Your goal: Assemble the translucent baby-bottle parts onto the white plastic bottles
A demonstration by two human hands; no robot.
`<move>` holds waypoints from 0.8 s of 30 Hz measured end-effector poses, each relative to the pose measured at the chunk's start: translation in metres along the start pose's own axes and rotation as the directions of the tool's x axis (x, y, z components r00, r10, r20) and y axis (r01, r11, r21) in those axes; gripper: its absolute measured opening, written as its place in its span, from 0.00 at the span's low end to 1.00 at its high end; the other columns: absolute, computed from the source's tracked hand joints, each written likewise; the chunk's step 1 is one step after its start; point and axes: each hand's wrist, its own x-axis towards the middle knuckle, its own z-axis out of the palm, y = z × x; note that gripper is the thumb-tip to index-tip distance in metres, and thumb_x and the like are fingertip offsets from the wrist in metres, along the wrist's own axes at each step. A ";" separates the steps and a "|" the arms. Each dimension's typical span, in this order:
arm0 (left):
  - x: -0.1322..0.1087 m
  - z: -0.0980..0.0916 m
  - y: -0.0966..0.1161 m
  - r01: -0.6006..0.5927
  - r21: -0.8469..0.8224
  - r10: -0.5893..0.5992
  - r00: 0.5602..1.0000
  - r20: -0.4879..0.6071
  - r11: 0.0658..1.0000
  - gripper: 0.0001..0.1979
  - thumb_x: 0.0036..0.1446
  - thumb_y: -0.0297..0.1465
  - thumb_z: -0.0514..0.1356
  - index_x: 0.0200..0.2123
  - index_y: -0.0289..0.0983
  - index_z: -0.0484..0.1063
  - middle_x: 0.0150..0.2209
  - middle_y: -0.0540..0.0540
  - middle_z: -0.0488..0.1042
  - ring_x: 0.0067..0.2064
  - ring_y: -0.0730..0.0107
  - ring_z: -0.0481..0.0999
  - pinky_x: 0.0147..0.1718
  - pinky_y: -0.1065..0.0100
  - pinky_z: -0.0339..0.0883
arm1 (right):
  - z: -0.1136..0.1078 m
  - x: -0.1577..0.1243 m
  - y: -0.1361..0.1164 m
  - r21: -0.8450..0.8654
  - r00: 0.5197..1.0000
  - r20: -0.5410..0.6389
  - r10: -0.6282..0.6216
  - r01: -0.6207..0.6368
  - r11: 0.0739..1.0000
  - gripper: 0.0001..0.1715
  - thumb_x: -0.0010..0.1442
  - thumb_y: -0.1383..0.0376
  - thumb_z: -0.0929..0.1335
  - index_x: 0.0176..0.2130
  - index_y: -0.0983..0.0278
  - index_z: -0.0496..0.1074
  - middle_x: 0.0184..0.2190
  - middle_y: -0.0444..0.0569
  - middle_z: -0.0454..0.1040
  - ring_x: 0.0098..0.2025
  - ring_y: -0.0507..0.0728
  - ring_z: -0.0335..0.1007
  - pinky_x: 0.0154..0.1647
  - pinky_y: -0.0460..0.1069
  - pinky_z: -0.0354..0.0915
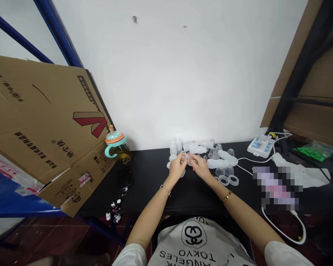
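Note:
At the middle of the black table, my left hand (178, 167) and my right hand (200, 167) meet fingertip to fingertip. Both are closed on a small clear plastic ring (188, 158), which the fingers partly cover; its exact shape is hard to make out. Around them lie translucent baby bottle parts: white bottles (222, 159) to the right, more bottles (178, 144) behind, and clear nipples (231, 152) at the back right. Loose screw rings (233, 180) lie to the right of my right hand.
A lidded drink jug (118, 146) and a dark phone (124, 178) with a beaded strap are to the left, by a large cardboard box (48, 122). On the right are a white power strip (261, 145), cables, a pixelated pouch (274, 187) and a bag of green pieces (312, 150).

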 end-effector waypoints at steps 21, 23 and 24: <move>0.000 0.003 -0.006 -0.036 -0.048 0.037 0.999 0.010 0.998 0.13 0.66 0.40 0.56 0.46 0.40 0.75 0.27 0.51 0.77 0.27 0.70 0.75 0.29 0.72 0.60 | -0.001 -0.001 -0.001 0.022 1.000 -0.001 0.004 -0.004 1.000 0.26 0.61 0.58 0.61 0.49 0.66 0.79 0.17 0.42 0.72 0.19 0.55 0.69 0.29 0.48 0.67; 0.000 0.003 -0.005 -0.029 -0.052 0.029 1.000 0.011 0.998 0.13 0.66 0.40 0.56 0.46 0.40 0.75 0.28 0.51 0.78 0.27 0.70 0.75 0.29 0.72 0.60 | -0.001 -0.001 -0.001 0.017 1.000 -0.005 0.007 -0.007 1.000 0.25 0.61 0.58 0.61 0.49 0.66 0.79 0.17 0.41 0.72 0.19 0.55 0.70 0.29 0.48 0.67; 0.001 0.002 -0.005 -0.025 -0.056 0.026 1.000 0.013 0.998 0.13 0.66 0.40 0.56 0.46 0.40 0.75 0.28 0.50 0.78 0.27 0.70 0.75 0.29 0.72 0.61 | -0.001 -0.001 -0.001 0.011 1.000 -0.006 0.011 -0.011 1.000 0.25 0.61 0.59 0.62 0.49 0.65 0.79 0.18 0.41 0.72 0.19 0.55 0.70 0.28 0.48 0.67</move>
